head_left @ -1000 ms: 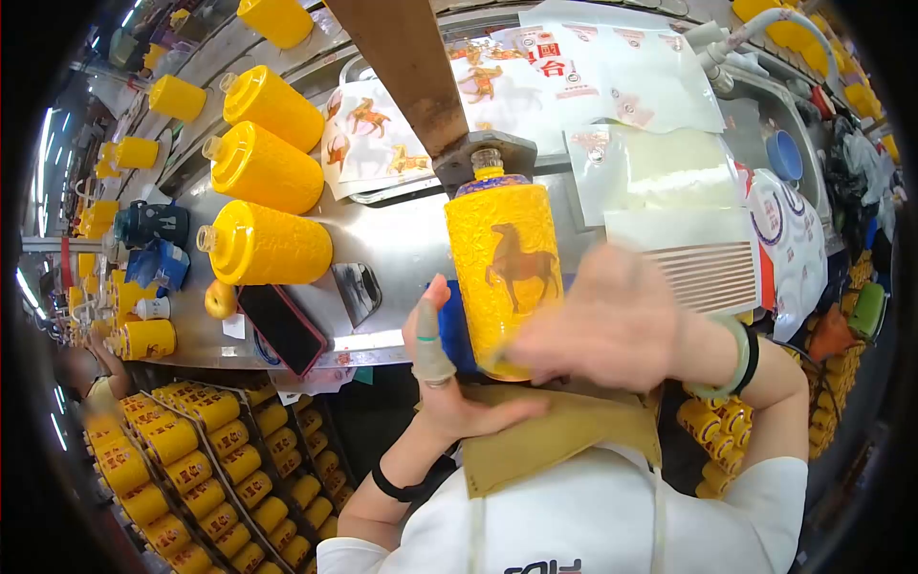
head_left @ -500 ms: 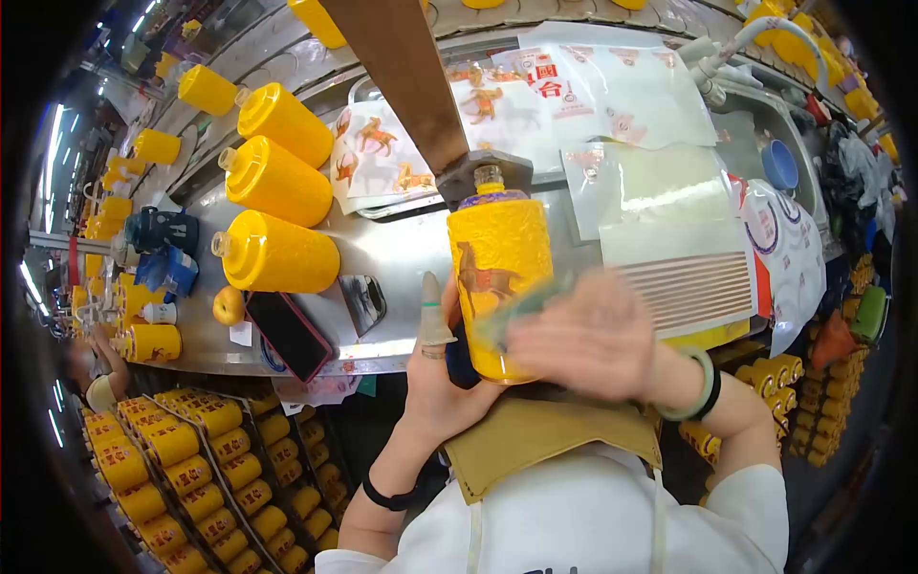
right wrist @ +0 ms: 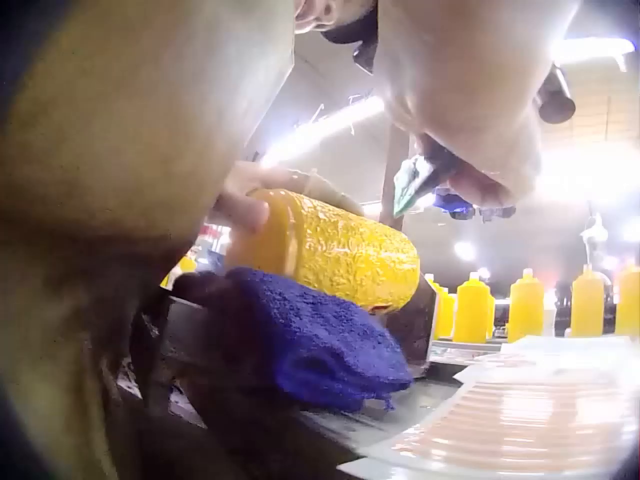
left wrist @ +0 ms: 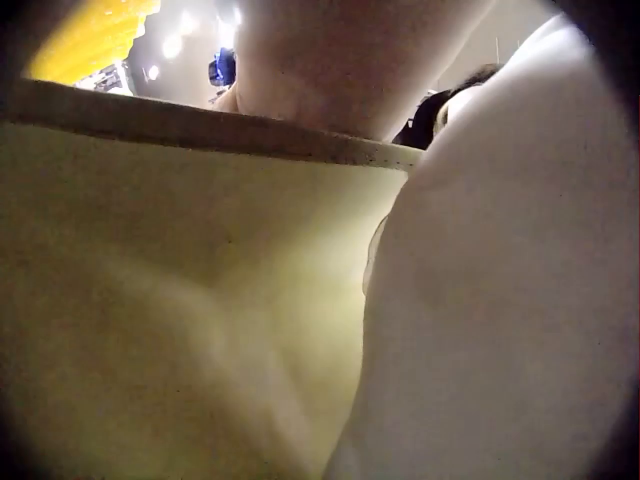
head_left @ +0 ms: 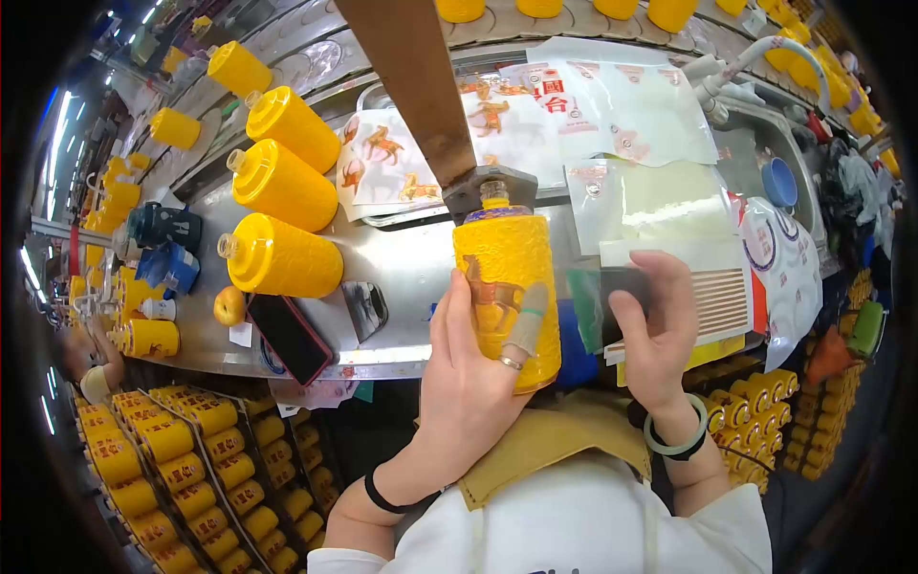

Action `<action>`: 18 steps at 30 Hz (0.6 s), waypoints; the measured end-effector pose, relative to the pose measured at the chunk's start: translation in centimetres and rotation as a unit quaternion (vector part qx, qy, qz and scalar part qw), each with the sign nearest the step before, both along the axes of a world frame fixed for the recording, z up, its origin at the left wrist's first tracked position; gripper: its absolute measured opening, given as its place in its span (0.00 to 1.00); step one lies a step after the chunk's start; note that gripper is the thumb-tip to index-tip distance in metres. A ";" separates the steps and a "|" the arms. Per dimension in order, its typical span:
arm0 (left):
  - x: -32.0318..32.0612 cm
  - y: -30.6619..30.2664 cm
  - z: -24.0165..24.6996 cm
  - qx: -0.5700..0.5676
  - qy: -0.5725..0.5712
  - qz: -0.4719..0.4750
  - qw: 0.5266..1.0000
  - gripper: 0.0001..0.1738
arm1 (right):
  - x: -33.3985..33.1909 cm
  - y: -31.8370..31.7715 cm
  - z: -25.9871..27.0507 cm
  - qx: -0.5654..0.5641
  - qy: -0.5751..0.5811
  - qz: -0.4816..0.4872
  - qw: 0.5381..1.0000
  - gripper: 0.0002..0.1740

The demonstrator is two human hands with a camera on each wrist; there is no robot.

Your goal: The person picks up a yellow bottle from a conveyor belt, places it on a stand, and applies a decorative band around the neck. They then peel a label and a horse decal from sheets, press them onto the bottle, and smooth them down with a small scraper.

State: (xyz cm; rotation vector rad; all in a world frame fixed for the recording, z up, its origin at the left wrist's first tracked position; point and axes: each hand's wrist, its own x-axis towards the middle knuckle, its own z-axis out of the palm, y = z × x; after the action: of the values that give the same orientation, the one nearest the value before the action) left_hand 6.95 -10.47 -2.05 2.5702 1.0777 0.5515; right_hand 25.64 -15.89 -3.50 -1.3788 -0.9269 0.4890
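Observation:
A yellow embossed bottle (head_left: 516, 244) with a brown horse picture lies with its clear neck at the dark metal bracket (head_left: 464, 196). My left hand (head_left: 469, 383) holds it near its base, fingers along the left side and a sleeved, ringed digit across the front, partly covering the horse. To the right, apart from the bottle, my right hand (head_left: 660, 335) holds a dark flat piece with a green edge (head_left: 586, 306). A blue towel (right wrist: 320, 340) lies below the bottle. The left wrist view shows mostly apron (left wrist: 180, 300) and skin.
Several yellow bottles (head_left: 295, 253) stand left, near a phone (head_left: 290, 337) and an apple (head_left: 229, 306). Horse transfer sheets (head_left: 382, 153) lie behind; striped sheets (head_left: 722, 301) lie right, before a sink with a blue cup (head_left: 779, 182). A brown post (head_left: 406, 77) rises over the table.
My right hand, earlier blurred across the lower bottle, has moved right, away from it. The left hand has come round onto the bottle's front. The horse has shifted left on the bottle as it turned.

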 end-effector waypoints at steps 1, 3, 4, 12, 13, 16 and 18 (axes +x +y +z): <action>-0.2 0.0 -0.2 0.000 -0.001 0.002 1.000 0.47 | -0.1 0.2 0.3 -0.019 0.022 0.006 1.000 0.16; -0.7 0.3 -1.4 0.011 -0.065 -0.010 0.998 0.52 | 0.2 0.8 0.3 -0.035 -0.016 0.018 0.999 0.16; -1.1 0.4 -2.3 0.011 -0.066 -0.009 0.998 0.52 | 0.2 1.0 0.3 -0.054 -0.051 0.028 0.997 0.16; -2.4 0.8 -5.4 -0.156 -0.256 0.025 0.954 0.60 | -0.1 2.9 0.1 -0.047 -0.228 0.047 0.971 0.14; -2.6 0.8 -5.2 -0.132 -0.240 0.025 0.961 0.59 | 0.8 3.3 -0.1 -0.049 -0.248 0.004 0.968 0.13; -2.7 0.5 -3.3 -0.094 -0.209 0.013 0.973 0.58 | 3.0 2.5 0.2 -0.086 -0.250 0.003 0.964 0.11; -2.8 0.6 -3.6 -0.049 -0.195 0.009 0.979 0.61 | 4.4 1.6 -0.9 -0.094 -0.229 0.073 0.966 0.14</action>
State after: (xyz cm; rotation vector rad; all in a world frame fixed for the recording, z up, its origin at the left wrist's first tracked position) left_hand 4.17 -9.91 -5.62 2.2399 0.9609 0.9349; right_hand 30.00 -14.31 -4.38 -1.6398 -1.3954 0.3802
